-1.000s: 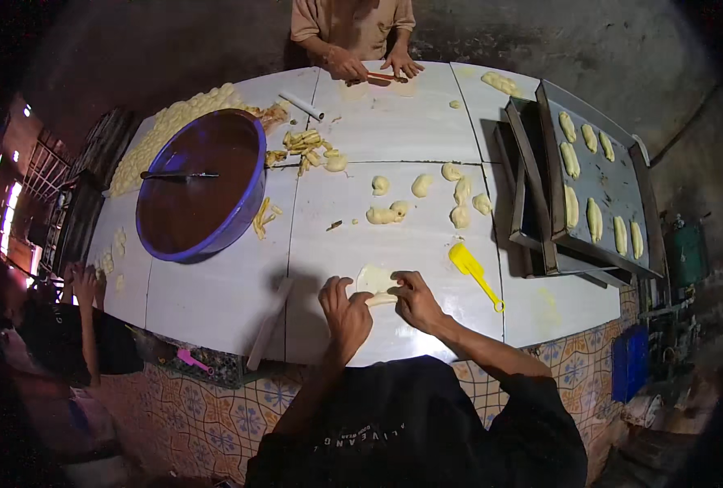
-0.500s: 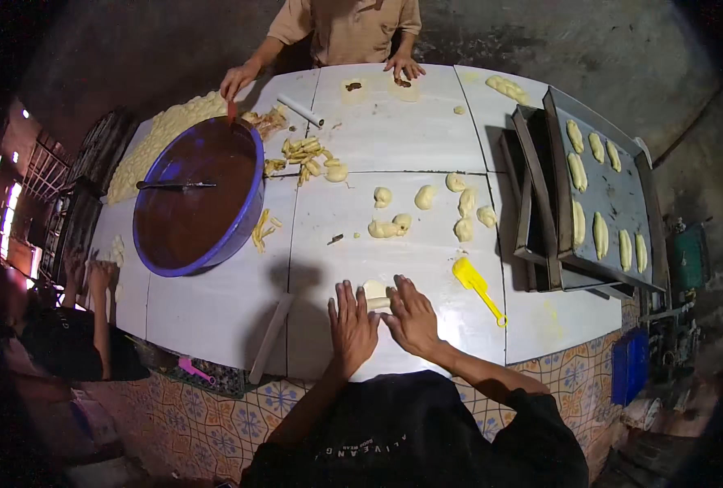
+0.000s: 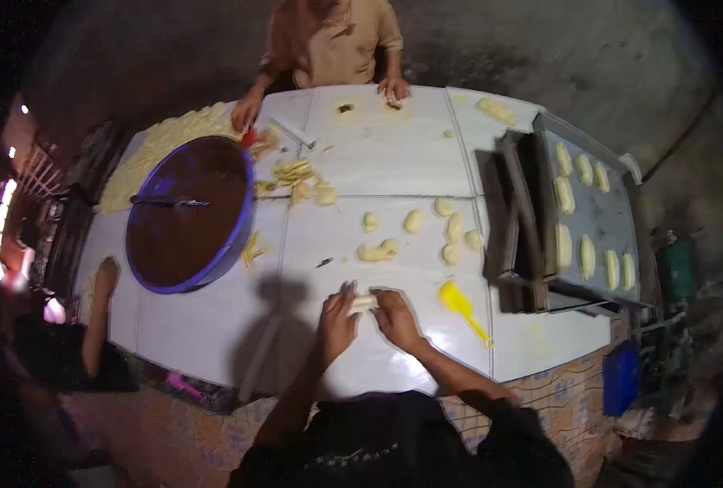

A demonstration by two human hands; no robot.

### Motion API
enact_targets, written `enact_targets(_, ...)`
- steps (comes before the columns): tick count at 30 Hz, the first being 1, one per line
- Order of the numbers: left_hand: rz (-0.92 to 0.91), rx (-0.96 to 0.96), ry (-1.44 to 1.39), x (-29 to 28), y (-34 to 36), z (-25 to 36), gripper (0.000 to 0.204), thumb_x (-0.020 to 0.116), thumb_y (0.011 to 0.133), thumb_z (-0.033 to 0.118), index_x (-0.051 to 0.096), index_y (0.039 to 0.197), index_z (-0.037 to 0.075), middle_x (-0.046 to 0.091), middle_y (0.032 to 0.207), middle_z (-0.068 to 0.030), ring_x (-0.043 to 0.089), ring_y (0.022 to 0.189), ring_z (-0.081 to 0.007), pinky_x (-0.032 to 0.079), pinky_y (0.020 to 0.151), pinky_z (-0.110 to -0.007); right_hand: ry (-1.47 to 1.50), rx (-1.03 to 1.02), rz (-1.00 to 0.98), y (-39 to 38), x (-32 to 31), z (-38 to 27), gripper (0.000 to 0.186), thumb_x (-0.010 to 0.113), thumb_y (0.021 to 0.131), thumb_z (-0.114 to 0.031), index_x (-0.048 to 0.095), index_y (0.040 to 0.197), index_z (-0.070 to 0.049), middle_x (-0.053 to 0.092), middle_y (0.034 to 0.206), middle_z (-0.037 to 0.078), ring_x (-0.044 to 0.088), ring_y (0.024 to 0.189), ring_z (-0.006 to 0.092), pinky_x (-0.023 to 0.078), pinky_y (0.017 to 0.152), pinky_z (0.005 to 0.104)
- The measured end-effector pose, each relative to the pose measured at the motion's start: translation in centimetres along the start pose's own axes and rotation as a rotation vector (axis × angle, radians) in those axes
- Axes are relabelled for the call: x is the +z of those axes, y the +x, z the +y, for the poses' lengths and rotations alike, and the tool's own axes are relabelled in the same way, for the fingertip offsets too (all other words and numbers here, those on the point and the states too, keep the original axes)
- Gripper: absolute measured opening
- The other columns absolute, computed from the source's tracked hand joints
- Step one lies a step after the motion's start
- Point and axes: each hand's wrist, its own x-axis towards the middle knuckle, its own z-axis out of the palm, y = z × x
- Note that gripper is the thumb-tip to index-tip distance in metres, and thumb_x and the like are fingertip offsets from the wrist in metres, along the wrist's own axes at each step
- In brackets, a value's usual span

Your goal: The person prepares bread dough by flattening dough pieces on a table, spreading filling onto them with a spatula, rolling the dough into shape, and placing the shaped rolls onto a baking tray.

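Note:
Near the front edge of the table, my left hand [image 3: 340, 320] and my right hand [image 3: 396, 317] are closed around the two ends of a short, pale rolling pin [image 3: 363, 303]. Its middle shows between them, lying level just over the white tabletop. Any dough under it is hidden or blurred. Beyond my hands lie several dough pieces [image 3: 412, 221], some round, some longer. One filled-looking dough piece [image 3: 376, 253] lies closest to my fingers. A yellow plastic scraper [image 3: 459, 301] rests to the right of my right hand.
Left stands a big blue basin [image 3: 247, 218] of brown filling with a utensil across it. Peeled banana pieces [image 3: 294, 172] lie beside it. Stacked metal trays [image 3: 597, 228] at right hold shaped dough. A co-worker [image 3: 337, 41] works opposite; another person's arm [image 3: 98, 313] reaches in from the left.
My hands have gone from flat, spread fingers to curled around the rolling pin's ends. The flat dough seen beyond the pin no longer shows. The view has shifted slightly.

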Motion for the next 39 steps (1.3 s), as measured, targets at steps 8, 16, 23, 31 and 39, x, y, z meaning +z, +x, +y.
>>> enact_targets(8,-0.109,0.000,-0.287,-2.1,-5.9,0.0,0.057,0.060,0.084,-0.009,0.056,0.140,0.002,0.070,0.112,-0.0188,0.065,0.113,-0.0351,0.052,0.096,-0.040,0.379,0.159,-0.512,-2.0,-4.7,-4.0,0.043,0.070,0.090,-0.003,0.063,0.132,-0.002,0.066,0.125,0.016,0.066,0.112,0.0287,0.052,0.098,0.0356)
enact_targets(16,0.212,-0.298,-0.235,-4.0,-11.8,3.3,0.044,0.061,0.088,-0.003,0.060,0.132,0.002,0.063,0.126,-0.0181,0.059,0.121,-0.0334,0.048,0.103,-0.044,-0.175,0.368,-0.083,3.2,-11.9,1.1,0.027,0.056,0.093,-0.007,0.067,0.115,0.003,0.068,0.103,0.024,0.063,0.103,0.0424,0.052,0.094,0.0446)
enact_targets(23,0.333,0.030,-0.362,-2.8,-6.6,2.3,0.030,0.057,0.097,-0.001,0.063,0.126,-0.001,0.070,0.112,-0.0150,0.069,0.101,-0.0249,0.057,0.083,-0.032,-0.070,0.341,0.110,7.0,-10.1,5.0,0.020,0.072,0.077,-0.007,0.075,0.095,0.001,0.068,0.100,0.025,0.061,0.101,0.0386,0.051,0.089,0.0452)
enact_targets(31,-0.034,-0.555,-0.955,-0.5,-4.2,7.0,0.036,0.057,0.102,0.004,0.047,0.133,-0.010,0.064,0.118,-0.0193,0.067,0.090,-0.0199,0.055,0.060,-0.031,0.581,0.326,-0.302,-1.1,-5.6,-6.8,0.050,0.069,0.093,-0.007,0.057,0.141,-0.001,0.056,0.119,0.013,0.063,0.097,0.0204,0.053,0.087,0.0322)
enact_targets(39,0.247,-0.203,0.240,1.0,-3.7,3.0,0.048,0.075,0.084,0.011,0.058,0.129,0.001,0.059,0.121,-0.0205,0.052,0.116,-0.0374,0.034,0.106,-0.052,-0.062,0.136,-0.156,-2.9,-2.0,-2.1,0.029,0.062,0.094,-0.009,0.065,0.119,0.006,0.064,0.111,0.024,0.062,0.103,0.0387,0.053,0.086,0.0411)
